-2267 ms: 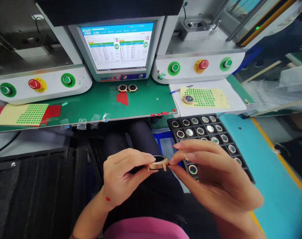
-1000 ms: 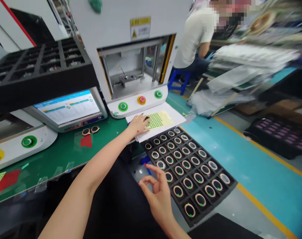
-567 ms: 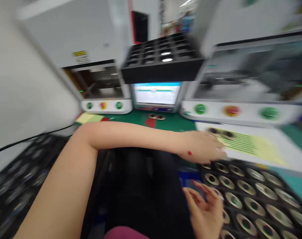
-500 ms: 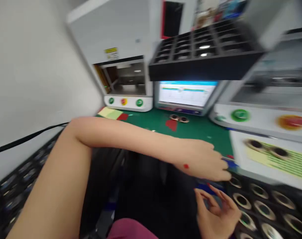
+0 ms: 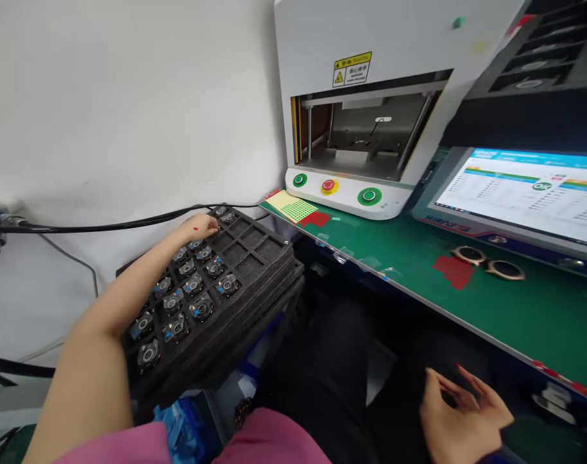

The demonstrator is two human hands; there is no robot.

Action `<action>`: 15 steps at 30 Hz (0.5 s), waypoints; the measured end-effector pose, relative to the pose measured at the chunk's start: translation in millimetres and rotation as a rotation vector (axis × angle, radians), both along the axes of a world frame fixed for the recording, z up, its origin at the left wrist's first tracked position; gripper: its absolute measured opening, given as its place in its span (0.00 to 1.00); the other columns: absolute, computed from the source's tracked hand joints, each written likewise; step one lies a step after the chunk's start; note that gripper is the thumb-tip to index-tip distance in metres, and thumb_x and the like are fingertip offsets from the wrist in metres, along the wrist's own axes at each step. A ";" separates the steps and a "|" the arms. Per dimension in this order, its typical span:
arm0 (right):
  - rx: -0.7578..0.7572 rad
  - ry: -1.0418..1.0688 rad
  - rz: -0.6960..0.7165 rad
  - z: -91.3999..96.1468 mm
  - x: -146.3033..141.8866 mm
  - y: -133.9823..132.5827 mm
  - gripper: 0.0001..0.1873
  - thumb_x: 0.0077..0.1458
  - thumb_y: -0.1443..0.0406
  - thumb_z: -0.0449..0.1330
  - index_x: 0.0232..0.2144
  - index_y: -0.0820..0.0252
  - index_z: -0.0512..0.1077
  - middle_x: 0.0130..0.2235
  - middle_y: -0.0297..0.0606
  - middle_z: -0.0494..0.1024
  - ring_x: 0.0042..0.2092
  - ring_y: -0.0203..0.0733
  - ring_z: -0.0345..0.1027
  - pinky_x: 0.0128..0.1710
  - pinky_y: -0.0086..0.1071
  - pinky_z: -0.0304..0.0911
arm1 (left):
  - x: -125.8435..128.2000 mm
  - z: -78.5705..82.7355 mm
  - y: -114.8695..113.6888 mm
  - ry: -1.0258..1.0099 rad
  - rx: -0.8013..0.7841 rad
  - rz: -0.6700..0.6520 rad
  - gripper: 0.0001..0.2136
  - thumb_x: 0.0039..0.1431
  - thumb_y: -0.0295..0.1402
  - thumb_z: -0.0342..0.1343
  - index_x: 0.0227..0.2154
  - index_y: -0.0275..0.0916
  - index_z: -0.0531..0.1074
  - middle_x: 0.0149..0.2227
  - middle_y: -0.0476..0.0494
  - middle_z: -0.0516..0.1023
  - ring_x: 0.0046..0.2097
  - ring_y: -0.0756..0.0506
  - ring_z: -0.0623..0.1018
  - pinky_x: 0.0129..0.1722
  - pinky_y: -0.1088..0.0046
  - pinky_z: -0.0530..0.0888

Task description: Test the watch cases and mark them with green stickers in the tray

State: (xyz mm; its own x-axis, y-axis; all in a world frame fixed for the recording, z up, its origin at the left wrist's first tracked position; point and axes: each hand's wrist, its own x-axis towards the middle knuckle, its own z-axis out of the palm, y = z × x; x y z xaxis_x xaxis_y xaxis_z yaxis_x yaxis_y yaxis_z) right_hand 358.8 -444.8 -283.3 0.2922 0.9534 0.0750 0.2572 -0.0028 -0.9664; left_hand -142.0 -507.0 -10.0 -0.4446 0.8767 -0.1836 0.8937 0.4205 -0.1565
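My left hand (image 5: 200, 227) reaches across to the far side of a black foam tray (image 5: 249, 274), its fingers closed and pointing down at a cell. What they pinch, if anything, is hidden behind them. Round black watch-like modules (image 5: 202, 308), several with small blue marks and clear film, sit in the tray's cells around and in front of this hand. Some cells on the right side of the tray hold nothing. Low at the right, above my lap, my right hand (image 5: 462, 415) hovers with fingers loosely curled and apart, nothing visible between them.
Beyond the green bench (image 5: 394, 258) stands a white press machine (image 5: 351, 193) with green and red buttons. A screen (image 5: 520, 193) is to its right. Two joined round black-and-gold parts (image 5: 489, 261) lie before the screen. A black cable (image 5: 104, 225) runs along the wall.
My view has swung left. The left hand has gone from beside the right-hand tray over to the left tray. My right hand stays low on the right, fingers still curled apart.
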 end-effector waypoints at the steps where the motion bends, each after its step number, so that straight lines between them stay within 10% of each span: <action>1: 0.004 0.003 -0.021 0.5 -1.2 0.1 0.26 0.41 0.57 0.65 0.42 0.57 0.63 0.32 0.35 0.71 0.28 0.42 0.66 0.28 0.35 0.60 | -9.3 -7.2 -0.7 -0.004 0.006 0.026 0.11 0.62 0.38 0.55 0.40 0.34 0.74 0.41 0.43 0.78 0.42 0.45 0.78 0.45 0.62 0.74; 15: -0.068 -0.048 -0.051 1.2 -8.7 4.4 0.25 0.37 0.56 0.65 0.38 0.57 0.63 0.26 0.35 0.72 0.27 0.44 0.68 0.27 0.36 0.62 | -71.9 -40.9 20.3 -0.187 0.019 0.201 0.14 0.63 0.37 0.56 0.47 0.34 0.71 0.48 0.41 0.74 0.47 0.42 0.76 0.46 0.59 0.75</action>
State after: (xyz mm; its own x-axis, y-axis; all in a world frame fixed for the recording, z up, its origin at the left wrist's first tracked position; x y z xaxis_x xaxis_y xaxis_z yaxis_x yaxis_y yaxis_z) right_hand 350.1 -440.5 -282.0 0.3384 0.9406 0.0262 0.3015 -0.0820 -0.9499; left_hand -213.8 -486.7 -50.9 -0.5701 0.7784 -0.2630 0.8046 0.5937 0.0131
